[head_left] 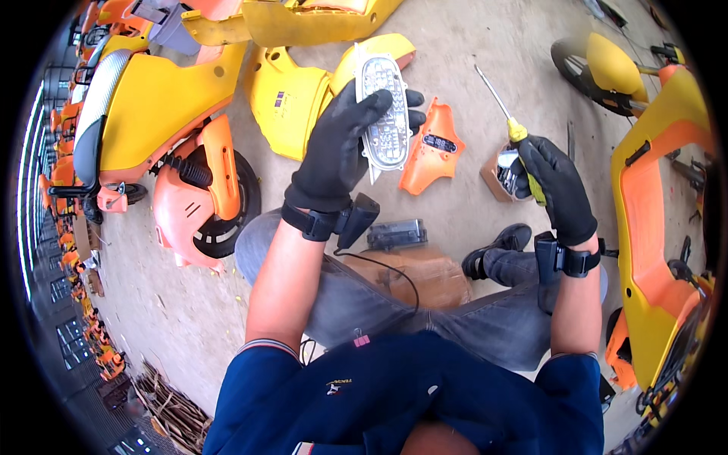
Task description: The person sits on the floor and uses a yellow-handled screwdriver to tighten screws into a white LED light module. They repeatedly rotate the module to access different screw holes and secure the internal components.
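Note:
In a black glove, my left hand (334,144) grips an oval light unit (387,114) with a clear lens, thumb across its front and fingers behind. My right hand (557,186), gloved too, is wrapped round the yellow-green handle of a screwdriver (518,130), its metal shaft pointing up and to the left, apart from the light. Beneath the right hand stands a small open cardboard box (497,176) with small parts whose kind I cannot make out. An orange plastic panel (434,148) with a dark inset lies on the floor between the hands.
Yellow body panels (284,98) lie beyond my left hand. A yellow scooter body (163,106) and an orange-fendered wheel (227,201) are at left; another yellow-orange frame (644,227) stands close at right. A taped carton (421,280) and a dark case (396,233) sit between my legs.

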Demonstrator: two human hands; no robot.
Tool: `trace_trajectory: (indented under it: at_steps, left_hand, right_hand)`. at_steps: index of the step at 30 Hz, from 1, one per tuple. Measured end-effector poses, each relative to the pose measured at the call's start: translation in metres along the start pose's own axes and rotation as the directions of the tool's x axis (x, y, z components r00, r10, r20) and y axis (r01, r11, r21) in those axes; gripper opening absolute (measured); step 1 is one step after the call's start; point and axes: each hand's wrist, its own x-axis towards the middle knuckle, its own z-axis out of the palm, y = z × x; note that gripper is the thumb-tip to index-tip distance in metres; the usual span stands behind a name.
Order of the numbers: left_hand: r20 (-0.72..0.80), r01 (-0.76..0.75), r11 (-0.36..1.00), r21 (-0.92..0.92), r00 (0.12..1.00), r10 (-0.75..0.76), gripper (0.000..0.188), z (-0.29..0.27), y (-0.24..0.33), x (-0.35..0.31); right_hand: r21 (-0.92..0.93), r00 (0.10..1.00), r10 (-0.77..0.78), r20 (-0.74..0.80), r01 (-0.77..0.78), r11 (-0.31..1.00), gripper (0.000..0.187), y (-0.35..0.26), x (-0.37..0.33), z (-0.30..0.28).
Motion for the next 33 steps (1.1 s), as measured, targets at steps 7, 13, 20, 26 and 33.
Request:
trace_trajectory:
  at_steps: [7,13,20,26,33]
  left_hand:
    - [-0.01,-0.037,0.991,0.126,0.999,0.039,0.042,0.001,0.006,-0.001]
    - [-0.008,-0.058,0.992,0.116,0.998,0.059,0.042,-0.004,0.007,-0.003]
    - [-0.022,-0.072,0.997,0.001,0.997,0.072,0.038,-0.006,0.01,-0.007]
    - [-0.002,-0.132,0.983,0.126,0.991,0.134,0.036,-0.003,0.011,-0.012]
    - [0.012,-0.209,0.956,0.207,0.977,0.212,0.035,-0.011,0.009,-0.017]
  right_hand:
    - [-0.044,0.993,-0.105,-0.055,0.103,0.994,0.029,0.011,0.009,-0.005]
    - [0.086,0.997,0.034,-0.069,-0.028,0.996,0.024,0.021,0.016,-0.005]
    - [0.12,0.994,0.045,-0.1,-0.033,0.992,0.024,0.047,0.035,-0.002]
    - [-0.144,0.974,0.214,-0.076,-0.223,0.964,0.031,0.117,0.087,-0.002]
    - [-0.666,0.95,0.248,-0.188,-0.309,0.68,0.052,0.251,0.147,0.02]
